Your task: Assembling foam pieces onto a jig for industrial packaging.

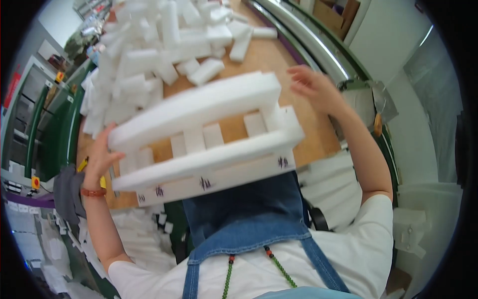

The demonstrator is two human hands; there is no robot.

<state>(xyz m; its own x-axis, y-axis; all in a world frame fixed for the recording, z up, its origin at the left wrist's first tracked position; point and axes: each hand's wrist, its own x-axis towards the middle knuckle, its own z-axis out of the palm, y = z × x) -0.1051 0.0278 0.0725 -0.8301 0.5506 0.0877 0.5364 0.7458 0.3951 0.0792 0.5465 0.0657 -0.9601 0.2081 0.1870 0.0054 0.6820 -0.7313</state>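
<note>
A long white foam frame point(209, 162) lies in front of me, its two thick rails joined by short cross blocks with gaps between them. Dark handwritten marks run along its near side. My left hand point(102, 155) grips the frame's left end, thumb on the near side of the end and fingers toward the far rail. Off the frame's far right corner, my right hand point(317, 90) is raised with nothing in it, fingers loosely apart and slightly blurred.
A big heap of white foam blocks point(206, 71) covers the far left of the wooden tabletop point(318, 142). Beyond the table's right side runs a green-edged rail point(328, 52). More white foam pieces point(331, 184) lie below the near edge. A grey cloth point(69, 192) hangs at left.
</note>
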